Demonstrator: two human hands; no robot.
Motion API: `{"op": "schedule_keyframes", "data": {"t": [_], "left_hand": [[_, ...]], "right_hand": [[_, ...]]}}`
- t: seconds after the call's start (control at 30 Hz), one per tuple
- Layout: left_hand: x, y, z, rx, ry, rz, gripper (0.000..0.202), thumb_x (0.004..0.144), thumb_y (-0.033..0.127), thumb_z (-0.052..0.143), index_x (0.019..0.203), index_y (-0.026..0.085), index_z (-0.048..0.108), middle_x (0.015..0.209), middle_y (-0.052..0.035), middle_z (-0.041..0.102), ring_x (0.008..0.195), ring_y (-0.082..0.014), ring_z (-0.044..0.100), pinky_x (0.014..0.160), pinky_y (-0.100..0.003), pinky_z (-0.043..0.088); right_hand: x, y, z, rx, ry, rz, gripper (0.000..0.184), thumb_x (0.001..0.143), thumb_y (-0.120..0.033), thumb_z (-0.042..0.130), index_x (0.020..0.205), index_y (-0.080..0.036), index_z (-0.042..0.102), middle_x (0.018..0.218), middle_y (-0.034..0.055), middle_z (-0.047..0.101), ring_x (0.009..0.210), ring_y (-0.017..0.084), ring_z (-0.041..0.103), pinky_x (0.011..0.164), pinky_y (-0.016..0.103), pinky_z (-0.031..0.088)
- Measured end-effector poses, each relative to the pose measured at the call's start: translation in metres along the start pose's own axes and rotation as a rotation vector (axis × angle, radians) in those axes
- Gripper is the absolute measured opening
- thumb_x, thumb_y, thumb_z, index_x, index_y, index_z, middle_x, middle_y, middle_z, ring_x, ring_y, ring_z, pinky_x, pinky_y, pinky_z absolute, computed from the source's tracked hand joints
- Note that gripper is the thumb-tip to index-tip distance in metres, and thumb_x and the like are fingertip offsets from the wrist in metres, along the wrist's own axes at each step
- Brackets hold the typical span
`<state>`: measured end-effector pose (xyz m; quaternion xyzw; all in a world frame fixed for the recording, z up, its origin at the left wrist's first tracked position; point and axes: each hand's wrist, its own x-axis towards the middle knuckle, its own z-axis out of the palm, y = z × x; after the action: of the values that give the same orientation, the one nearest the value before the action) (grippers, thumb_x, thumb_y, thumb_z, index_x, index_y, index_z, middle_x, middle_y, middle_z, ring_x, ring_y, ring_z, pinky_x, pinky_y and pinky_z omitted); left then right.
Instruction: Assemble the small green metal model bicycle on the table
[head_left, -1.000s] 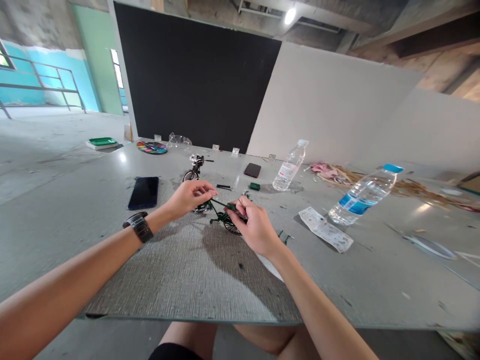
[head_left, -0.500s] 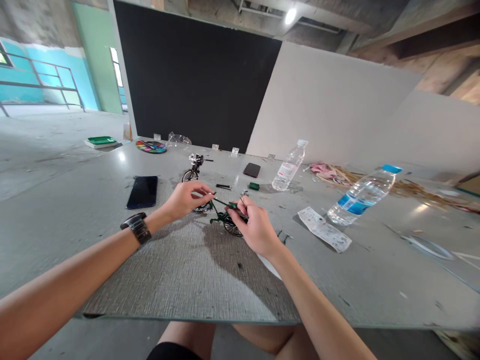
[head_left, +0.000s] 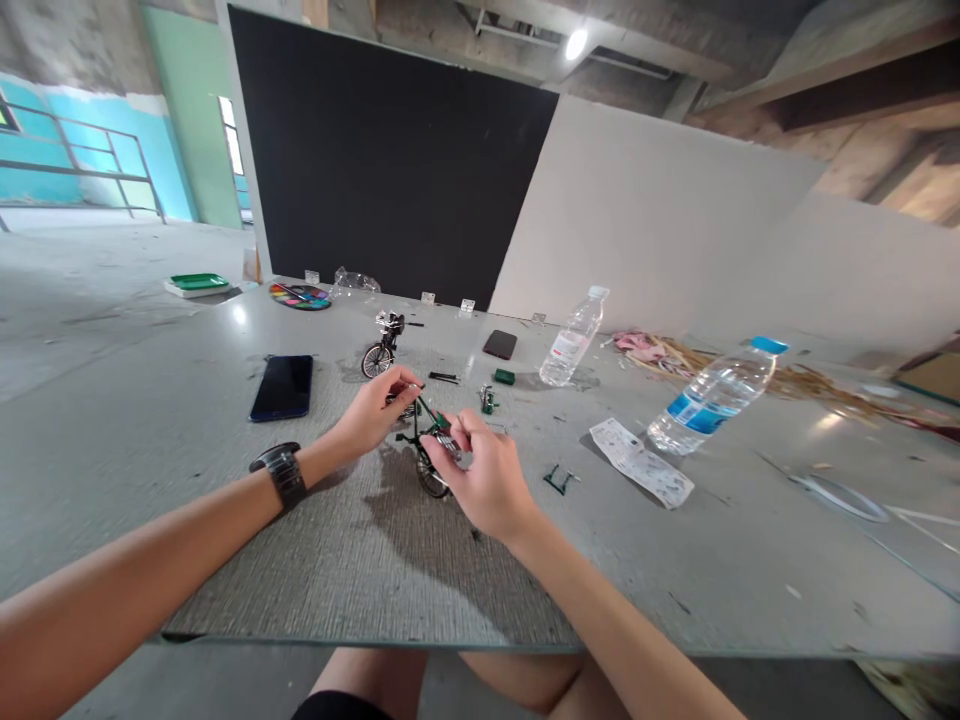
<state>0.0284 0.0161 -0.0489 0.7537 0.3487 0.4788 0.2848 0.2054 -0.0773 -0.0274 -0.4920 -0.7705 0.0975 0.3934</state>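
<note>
A small dark green model bicycle (head_left: 425, 440) stands on the grey table (head_left: 225, 470) in front of me. My left hand (head_left: 375, 408), with a black watch at its wrist, pinches the front end of the model's frame. My right hand (head_left: 480, 475) is closed on the model's rear part, just above its back wheel (head_left: 431, 478). A second, black model bicycle (head_left: 381, 350) stands a little farther back. Small green loose parts (head_left: 487, 400) lie just right of my hands.
A dark phone (head_left: 283, 386) lies at the left, another phone (head_left: 500, 344) farther back. Two water bottles (head_left: 574, 336) (head_left: 712, 396) lie at the right, with a printed paper slip (head_left: 639, 462) between them. A paint palette (head_left: 300, 296) and green tray (head_left: 196, 283) sit at the far left.
Both hands have drawn the green model bicycle a little to the left and nearer to me. The model now stands more upright. Loose green parts show on the table where it was.
</note>
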Motion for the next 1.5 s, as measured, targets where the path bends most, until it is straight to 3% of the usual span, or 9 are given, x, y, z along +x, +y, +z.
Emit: {"op": "schedule_keyframes", "data": {"t": [0.1, 0.2, 0.27, 0.37, 0.53, 0.73, 1.13, 1.33, 1.5], "left_hand": [[0.004, -0.006, -0.004, 0.004, 0.008, -0.024, 0.016, 0.094, 0.033, 0.052, 0.095, 0.019, 0.059, 0.088, -0.0025, 0.063, 0.082, -0.0174, 0.056, 0.076, -0.029, 0.044], [0.007, -0.01, -0.01, -0.034, -0.028, -0.048, 0.019, 0.095, 0.035, 0.051, 0.097, 0.018, 0.061, 0.093, -0.0037, 0.064, 0.087, -0.0186, 0.057, 0.08, -0.031, 0.044], [0.008, -0.012, -0.014, -0.096, -0.076, -0.051, 0.02, 0.095, 0.036, 0.052, 0.098, 0.018, 0.061, 0.093, -0.004, 0.063, 0.089, -0.0186, 0.056, 0.083, -0.032, 0.043], [0.009, -0.011, -0.019, -0.179, -0.155, -0.064, 0.023, 0.096, 0.039, 0.051, 0.099, 0.018, 0.061, 0.092, -0.0041, 0.062, 0.088, -0.0182, 0.055, 0.083, -0.032, 0.042], [0.009, -0.009, -0.022, -0.211, -0.19, -0.079, 0.025, 0.096, 0.04, 0.053, 0.1, 0.018, 0.063, 0.093, -0.0053, 0.065, 0.089, -0.0191, 0.057, 0.083, -0.033, 0.043], [0.008, -0.007, -0.02, -0.065, -0.164, -0.018, 0.023, 0.092, 0.037, 0.06, 0.099, 0.017, 0.068, 0.1, -0.0073, 0.07, 0.097, -0.0217, 0.061, 0.091, -0.036, 0.044], [0.006, -0.008, -0.016, -0.341, -0.27, -0.05, 0.029, 0.088, 0.045, 0.066, 0.094, 0.017, 0.069, 0.124, -0.0129, 0.062, 0.127, -0.0271, 0.05, 0.108, -0.041, 0.035], [0.004, 0.0, -0.021, -0.484, -0.315, -0.177, 0.027, 0.086, 0.045, 0.068, 0.095, 0.019, 0.07, 0.135, -0.0115, 0.057, 0.13, -0.0271, 0.049, 0.109, -0.04, 0.034], [0.003, -0.001, -0.022, -0.506, -0.302, -0.21, 0.026, 0.087, 0.044, 0.067, 0.092, 0.019, 0.067, 0.138, -0.0104, 0.055, 0.133, -0.0268, 0.045, 0.111, -0.039, 0.03]], "right_hand": [[0.002, -0.007, 0.001, 0.067, -0.088, -0.051, 0.035, 0.095, -0.04, 0.05, 0.075, -0.026, 0.024, 0.063, -0.0057, 0.038, 0.058, 0.013, 0.051, 0.068, 0.028, 0.046], [0.013, -0.002, 0.0, 0.22, -0.145, -0.05, 0.033, 0.096, -0.04, 0.048, 0.075, -0.026, 0.026, 0.067, -0.0022, 0.048, 0.082, 0.018, 0.065, 0.077, 0.031, 0.051], [0.025, 0.005, 0.001, 0.304, -0.117, -0.007, 0.032, 0.095, -0.038, 0.049, 0.074, -0.026, 0.027, 0.079, 0.0036, 0.06, 0.099, 0.022, 0.066, 0.073, 0.031, 0.052], [0.044, 0.017, 0.005, 0.343, -0.032, 0.007, 0.033, 0.091, -0.035, 0.053, 0.074, -0.026, 0.026, 0.098, 0.009, 0.065, 0.103, 0.022, 0.065, 0.074, 0.033, 0.054], [0.048, 0.019, 0.022, 0.532, -0.032, 0.038, 0.038, 0.089, -0.041, 0.059, 0.077, -0.026, 0.027, 0.101, 0.0063, 0.061, 0.085, 0.017, 0.063, 0.067, 0.032, 0.057], [0.031, 0.011, 0.042, 0.727, 0.008, 0.138, 0.042, 0.086, -0.042, 0.063, 0.078, -0.027, 0.025, 0.085, -0.0011, 0.054, 0.072, 0.013, 0.059, 0.067, 0.033, 0.059], [0.031, 0.01, 0.045, 0.37, 0.22, 0.044, 0.041, 0.082, -0.042, 0.071, 0.079, -0.025, 0.033, 0.083, -0.0015, 0.042, 0.072, 0.014, 0.05, 0.063, 0.03, 0.051], [0.029, 0.015, 0.042, 0.422, 0.142, -0.071, 0.035, 0.087, -0.029, 0.063, 0.079, -0.026, 0.029, 0.087, 0.0006, 0.047, 0.081, 0.017, 0.056, 0.072, 0.033, 0.051], [0.029, 0.027, 0.041, 0.273, 0.157, -0.05, 0.032, 0.083, -0.02, 0.059, 0.078, -0.026, 0.029, 0.094, 0.0044, 0.052, 0.085, 0.019, 0.055, 0.075, 0.036, 0.051]]}}
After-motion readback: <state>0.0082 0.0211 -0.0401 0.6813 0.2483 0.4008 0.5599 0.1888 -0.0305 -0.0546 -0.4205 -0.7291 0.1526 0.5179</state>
